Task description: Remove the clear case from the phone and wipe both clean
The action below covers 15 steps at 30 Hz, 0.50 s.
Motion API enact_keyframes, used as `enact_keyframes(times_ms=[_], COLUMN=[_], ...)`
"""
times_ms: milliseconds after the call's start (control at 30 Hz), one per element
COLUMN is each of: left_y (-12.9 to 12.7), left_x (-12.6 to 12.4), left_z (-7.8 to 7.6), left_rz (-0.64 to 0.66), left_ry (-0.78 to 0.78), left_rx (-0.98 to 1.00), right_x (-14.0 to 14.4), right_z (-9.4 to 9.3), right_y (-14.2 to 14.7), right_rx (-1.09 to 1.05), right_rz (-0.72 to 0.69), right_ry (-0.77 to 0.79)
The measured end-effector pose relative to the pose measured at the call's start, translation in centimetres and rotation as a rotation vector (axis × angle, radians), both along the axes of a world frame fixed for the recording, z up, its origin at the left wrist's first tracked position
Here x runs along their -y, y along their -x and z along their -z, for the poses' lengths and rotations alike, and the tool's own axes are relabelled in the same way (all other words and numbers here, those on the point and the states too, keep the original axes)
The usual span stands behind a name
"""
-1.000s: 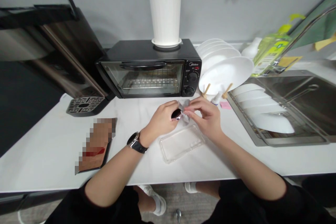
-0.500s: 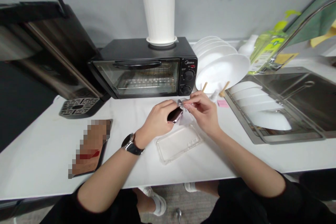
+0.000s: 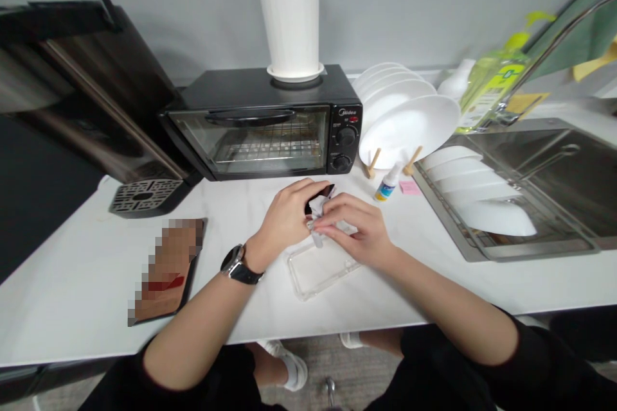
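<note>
My left hand (image 3: 284,218), a black watch on its wrist, grips a dark phone (image 3: 320,195) tilted on edge above the white counter. My right hand (image 3: 354,231) pinches a small white wipe (image 3: 317,207) and presses it against the phone. Just below both hands lies a clear phone case (image 3: 321,266), flat on the counter. A small white dropper bottle with a blue label (image 3: 387,183) stands to the right of my hands.
A black toaster oven (image 3: 263,125) with a white utensil holder (image 3: 290,16) on top stands behind my hands. White plates (image 3: 409,122) sit in a rack, more in the sink (image 3: 540,205). A brown notebook (image 3: 166,270) lies at left, beside a dark machine (image 3: 96,96).
My right hand has dropped from the phone's upper right to its lower left with the wipe. The phone has tilted more upright. The dropper bottle, earlier hidden by my hand, now shows.
</note>
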<state>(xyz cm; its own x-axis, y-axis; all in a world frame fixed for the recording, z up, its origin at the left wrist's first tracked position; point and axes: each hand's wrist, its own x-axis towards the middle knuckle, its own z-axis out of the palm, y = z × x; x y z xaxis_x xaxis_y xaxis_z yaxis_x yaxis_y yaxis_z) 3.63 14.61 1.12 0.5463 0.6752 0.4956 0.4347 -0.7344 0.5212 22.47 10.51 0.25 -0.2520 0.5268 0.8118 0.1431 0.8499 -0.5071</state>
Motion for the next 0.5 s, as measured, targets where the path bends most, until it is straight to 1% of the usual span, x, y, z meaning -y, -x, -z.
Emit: enact_keyframes(times_ms=[100, 233, 300, 367, 433, 500], left_y=[0.1, 0.0, 0.0, -0.1, 0.0, 0.0], left_x=[0.0, 0.1, 0.2, 0.3, 0.3, 0.2], left_z=[-0.1, -0.3, -0.4, -0.5, -0.4, -0.2], left_rz=[-0.023, -0.030, -0.020, -0.018, -0.034, -0.055], left_ry=[-0.021, -0.042, -0.053, -0.072, -0.108, -0.147], left_rx=[-0.024, -0.012, -0.008, -0.028, -0.065, -0.097], right_x=[0.2, -0.1, -0.5, -1.0, -1.5, -1.9], right_z=[-0.1, -0.2, -0.1, 0.0, 0.2, 0.2], right_y=[0.2, -0.2, -0.5, -0.8, -1.0, -1.1], right_rx=[-0.008, -0.032, -0.086, -0.186, -0.274, -0.306], right_rz=[0.021, 0.041, 0.071, 0.109, 0.127, 0.129], right_ry=[-0.014, 0.038, 0.122, 0.239, 0.352, 0.431])
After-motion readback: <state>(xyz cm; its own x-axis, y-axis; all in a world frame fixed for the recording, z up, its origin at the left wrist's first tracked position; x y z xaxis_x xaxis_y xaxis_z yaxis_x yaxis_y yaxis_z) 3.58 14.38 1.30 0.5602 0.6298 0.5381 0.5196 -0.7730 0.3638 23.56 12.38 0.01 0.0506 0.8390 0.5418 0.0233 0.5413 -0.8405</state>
